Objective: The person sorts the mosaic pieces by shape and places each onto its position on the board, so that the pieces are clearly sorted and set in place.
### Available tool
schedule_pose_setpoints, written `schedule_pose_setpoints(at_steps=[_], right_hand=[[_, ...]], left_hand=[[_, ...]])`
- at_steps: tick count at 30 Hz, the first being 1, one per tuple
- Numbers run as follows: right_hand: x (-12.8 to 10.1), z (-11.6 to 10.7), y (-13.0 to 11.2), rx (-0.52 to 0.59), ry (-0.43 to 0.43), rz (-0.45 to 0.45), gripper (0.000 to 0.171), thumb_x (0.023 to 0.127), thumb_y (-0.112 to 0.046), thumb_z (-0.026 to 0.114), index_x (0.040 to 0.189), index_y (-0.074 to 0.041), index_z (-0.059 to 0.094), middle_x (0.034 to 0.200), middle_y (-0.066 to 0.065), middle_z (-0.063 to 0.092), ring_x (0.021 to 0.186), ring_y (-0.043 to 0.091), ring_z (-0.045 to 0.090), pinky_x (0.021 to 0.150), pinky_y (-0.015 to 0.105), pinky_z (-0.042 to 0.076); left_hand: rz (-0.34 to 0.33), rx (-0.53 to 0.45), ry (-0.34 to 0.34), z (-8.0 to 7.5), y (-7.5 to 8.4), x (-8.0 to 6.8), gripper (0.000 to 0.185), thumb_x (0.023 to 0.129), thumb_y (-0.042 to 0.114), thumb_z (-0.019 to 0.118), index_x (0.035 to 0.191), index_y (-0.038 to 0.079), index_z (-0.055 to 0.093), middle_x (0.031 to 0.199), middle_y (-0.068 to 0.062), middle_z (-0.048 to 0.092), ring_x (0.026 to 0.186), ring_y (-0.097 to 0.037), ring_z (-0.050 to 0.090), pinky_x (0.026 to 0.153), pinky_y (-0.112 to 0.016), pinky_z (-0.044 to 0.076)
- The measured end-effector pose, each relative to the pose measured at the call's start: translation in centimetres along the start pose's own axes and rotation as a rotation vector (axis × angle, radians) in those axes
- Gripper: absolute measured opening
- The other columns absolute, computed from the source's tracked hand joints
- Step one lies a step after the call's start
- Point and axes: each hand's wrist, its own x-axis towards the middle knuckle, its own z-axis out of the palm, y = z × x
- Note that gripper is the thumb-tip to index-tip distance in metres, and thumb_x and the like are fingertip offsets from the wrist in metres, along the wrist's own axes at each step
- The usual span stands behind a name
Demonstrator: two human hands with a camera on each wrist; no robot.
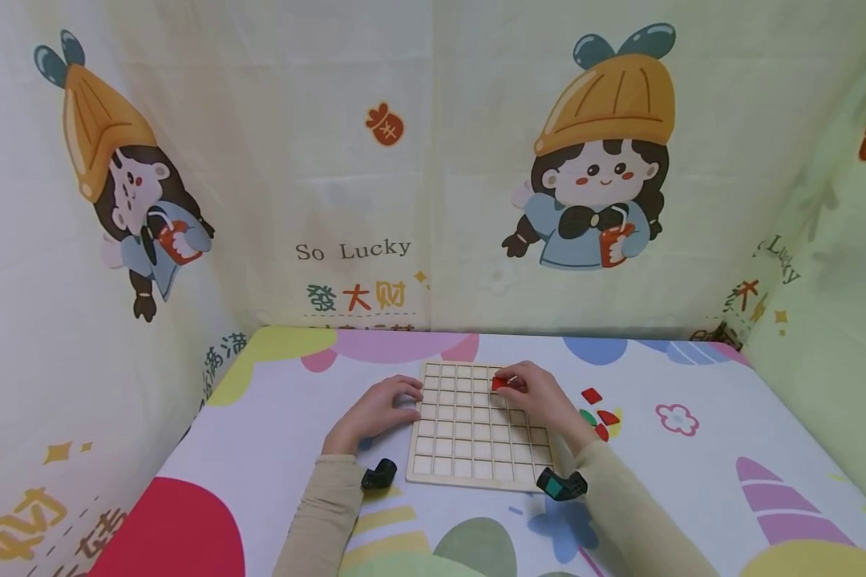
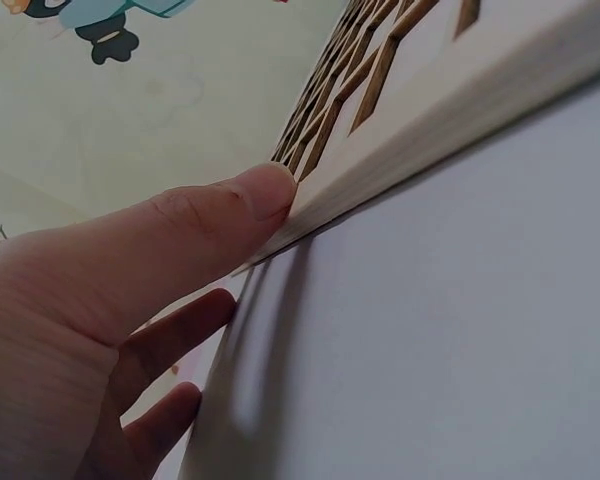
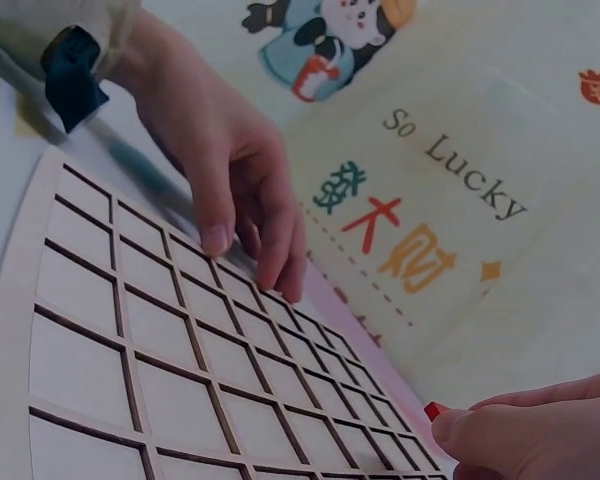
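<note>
Wooden grid board (image 1: 469,437) on patterned table cover (image 1: 693,481), cartoon-print curtains (image 1: 260,160) around. Left hand (image 1: 378,409) flat on edge; right hand (image 1: 530,393) pinches red piece (image 1: 499,384).

"So Lucky" and "發大财" on the cartoon backdrop cloth (image 1: 354,272) behind the table

Head looks down; both wrist views skim the grid board (image 1: 476,429).

Bright, even light in the head view (wrist views dimmer, near parts soft).
</note>
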Motion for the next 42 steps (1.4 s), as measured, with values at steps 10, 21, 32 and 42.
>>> schedule_pose_setpoints(at_steps=[10,21,32,42], right_hand=[[1.2,1.4,-0.9,-0.01,-0.083,-0.011,0.024,0.09,-0.013,0.071,0.113,-0.006,0.07,0.104,0.006,0.063,0.091,0.019,0.063,0.083,0.037,0.055],[1.8,2.8,-2.0,-0.073,-0.146,-0.024,0.022,0.09,-0.014,0.071,0.112,-0.008,0.07,0.101,-0.001,0.061,0.088,0.013,0.059,0.079,0.032,0.052],[2.2,4.3,-2.4,-0.081,-0.133,0.018,0.02,0.088,-0.016,0.073,0.108,-0.011,0.073,0.094,-0.002,0.06,0.079,0.012,0.051,0.07,0.029,0.047],[2.1,4.6,-2.6,-0.081,-0.116,0.042,0.022,0.088,-0.018,0.074,0.109,-0.012,0.073,0.096,-0.002,0.06,0.081,0.014,0.048,0.07,0.03,0.045]], left_hand=[[-0.013,-0.005,0.001,-0.1,0.4,0.0,0.025,0.085,0.015,0.076,0.108,0.008,0.07,0.13,-0.005,0.059,0.128,-0.027,0.049,0.11,-0.045,0.037],[-0.007,0.016,0.004,0.0,0.1,0.1,0.025,0.085,0.016,0.075,0.108,0.009,0.07,0.13,-0.003,0.059,0.128,-0.026,0.05,0.11,-0.044,0.037],[-0.006,0.022,-0.003,0.0,0.1,0.1,0.025,0.085,0.017,0.075,0.109,0.009,0.07,0.13,-0.003,0.06,0.128,-0.026,0.05,0.11,-0.045,0.037],[-0.02,0.02,-0.003,0.1,0.0,0.1,0.025,0.085,0.016,0.076,0.109,0.009,0.07,0.131,-0.002,0.059,0.129,-0.024,0.048,0.111,-0.044,0.035]])
